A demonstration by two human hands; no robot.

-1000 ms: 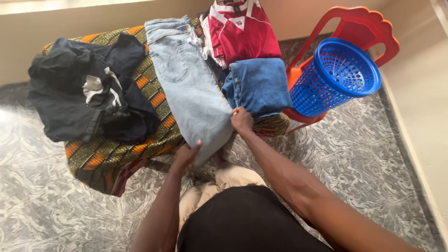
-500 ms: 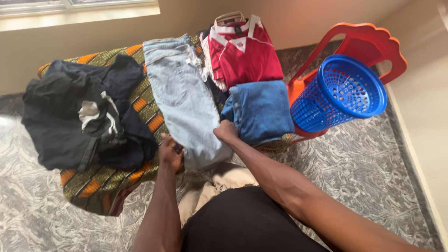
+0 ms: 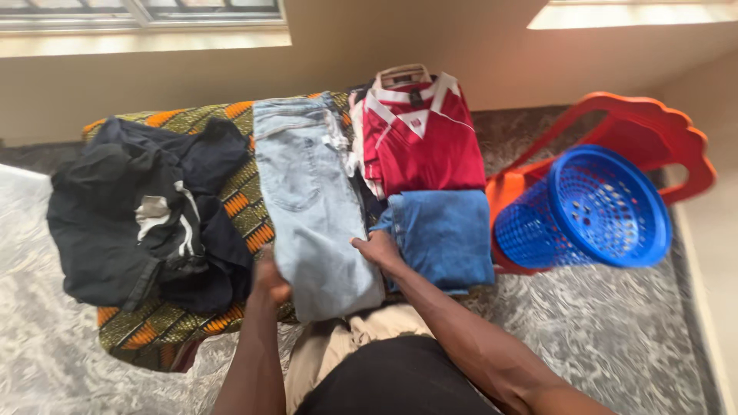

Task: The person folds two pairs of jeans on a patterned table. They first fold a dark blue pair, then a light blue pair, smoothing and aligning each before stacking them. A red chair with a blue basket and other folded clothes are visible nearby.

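Light jeans flat on patterned cloth; left hand grasping left edge; right hand grasping right edge.

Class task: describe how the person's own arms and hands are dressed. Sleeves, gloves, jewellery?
Both forearms are bare, with no sleeves in view. The left hand and right hand wear no gloves; no rings, watch or bracelets show. Below them, a black top and beige trousers.
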